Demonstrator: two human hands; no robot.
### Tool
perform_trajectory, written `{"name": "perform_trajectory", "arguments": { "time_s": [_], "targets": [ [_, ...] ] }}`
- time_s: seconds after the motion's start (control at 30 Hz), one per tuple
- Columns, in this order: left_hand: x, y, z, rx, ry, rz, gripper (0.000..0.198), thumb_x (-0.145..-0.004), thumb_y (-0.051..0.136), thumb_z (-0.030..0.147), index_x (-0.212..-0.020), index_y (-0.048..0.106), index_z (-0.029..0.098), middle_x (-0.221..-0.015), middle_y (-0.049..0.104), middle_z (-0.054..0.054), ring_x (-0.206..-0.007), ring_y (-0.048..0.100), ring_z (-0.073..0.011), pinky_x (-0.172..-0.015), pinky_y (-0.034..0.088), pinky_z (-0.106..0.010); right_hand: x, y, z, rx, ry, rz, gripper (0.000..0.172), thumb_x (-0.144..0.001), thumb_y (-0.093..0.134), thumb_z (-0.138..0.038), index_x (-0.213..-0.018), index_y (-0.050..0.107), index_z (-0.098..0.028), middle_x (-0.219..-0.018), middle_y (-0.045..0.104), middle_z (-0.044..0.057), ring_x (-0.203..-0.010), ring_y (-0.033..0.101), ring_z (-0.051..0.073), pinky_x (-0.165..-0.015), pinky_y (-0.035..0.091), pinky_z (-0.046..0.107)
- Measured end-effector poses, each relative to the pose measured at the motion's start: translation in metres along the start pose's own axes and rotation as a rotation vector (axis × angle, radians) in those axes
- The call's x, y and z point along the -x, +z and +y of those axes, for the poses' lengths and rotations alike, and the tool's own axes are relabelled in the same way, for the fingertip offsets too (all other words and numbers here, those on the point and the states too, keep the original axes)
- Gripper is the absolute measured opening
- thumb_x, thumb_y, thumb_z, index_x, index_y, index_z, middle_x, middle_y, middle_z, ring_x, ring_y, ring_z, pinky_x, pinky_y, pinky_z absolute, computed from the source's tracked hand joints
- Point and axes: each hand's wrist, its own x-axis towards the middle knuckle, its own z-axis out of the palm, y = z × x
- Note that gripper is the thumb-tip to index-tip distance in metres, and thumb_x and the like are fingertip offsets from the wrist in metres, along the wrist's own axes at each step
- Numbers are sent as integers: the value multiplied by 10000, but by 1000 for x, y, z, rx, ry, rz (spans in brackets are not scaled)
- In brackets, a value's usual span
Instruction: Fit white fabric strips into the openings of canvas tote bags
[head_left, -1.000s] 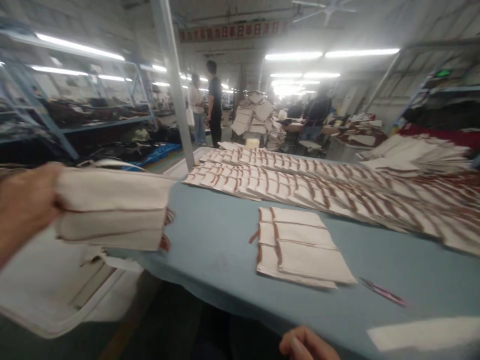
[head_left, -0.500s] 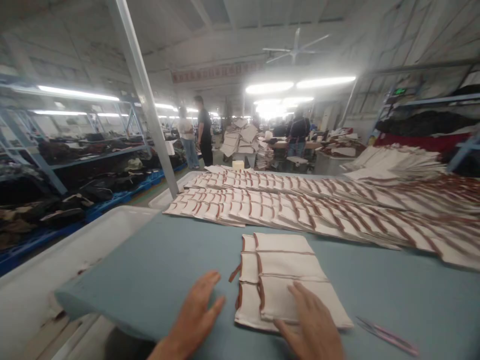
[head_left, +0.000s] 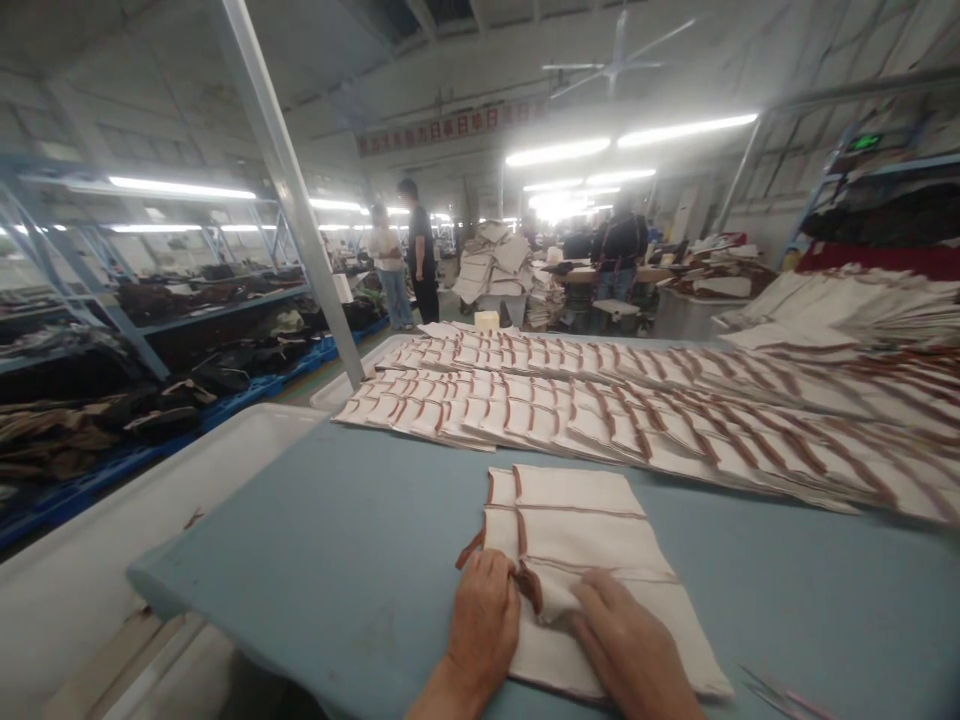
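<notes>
A small stack of cream fabric pieces (head_left: 577, 490) with brown-trimmed edges lies on the blue-green table cover, the upper pieces set a little to the right of the lower ones. At the stack's left edge, my left hand (head_left: 484, 620) is closed with its fingers curled on the brown trim of a piece. My right hand (head_left: 630, 640) lies over the near part of the stack, fingers bent on the top piece, whose near edge is lifted and rumpled between both hands. My right thumb is hidden. Thread snips (head_left: 780, 695), partly cut off by the frame, lie to the right.
Long overlapping rows of similar trimmed pieces (head_left: 540, 400) run across the table's back. A metal post (head_left: 296, 200) rises at the back left, beside a white bin (head_left: 247, 440). Loaded shelves (head_left: 210, 320) line the left. Several people stand farther back.
My left hand has moved right from above the table onto the stack's left edge and closed. The top piece's near edge, flat before, is now lifted and bunched. The view has shifted slightly.
</notes>
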Motion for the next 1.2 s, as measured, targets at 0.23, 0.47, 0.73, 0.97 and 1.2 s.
{"name": "perform_trajectory", "arguments": {
  "time_s": [0.23,0.47,0.73,0.97,1.2],
  "targets": [
    [-12,-17,9,-37,-16,-202,345,-1013,458,190,-1305,642,182,-1151,656,-117,-1089,576,-300,-1014,472,-469,-59,-54,30,26,429,-139,439,-1095,287,-423,-797,548,-233,-708,690,40,-660,644,204,-592,384,273],
    [-49,-32,18,-173,-33,-431,480,-1003,604,328,-1450,536,166,-1232,675,-126,-1159,634,-309,-1014,508,-519,-137,-126,64,295,469,-65,467,-1087,349,-479,-824,613,-197,-800,703,102,-722,591,218,-619,285,299],
    [-79,-29,20,-199,-115,-579,453,-1000,641,429,-1372,589,176,-1314,660,-120,-1148,668,-285,-998,555,-532,-204,-212,43,572,400,-15,414,-1090,461,-449,-1040,682,-103,-890,740,182,-782,642,237,-633,159,332],
    [-92,-28,11,-136,-179,-619,426,-994,661,397,-1351,600,172,-1291,670,-113,-1112,682,-272,-969,577,-511,-254,-296,23,601,422,194,723,-1087,270,-582,-1137,678,12,-999,727,310,-925,682,291,-663,203,396],
    [-88,-27,8,47,-251,-611,445,-984,673,398,-1364,597,177,-1346,646,-121,-1183,653,-294,-1026,539,-548,-234,-346,-15,176,289,430,928,-884,206,-854,-765,692,-73,-669,635,64,-605,512,100,-579,316,327]
  ]
}}
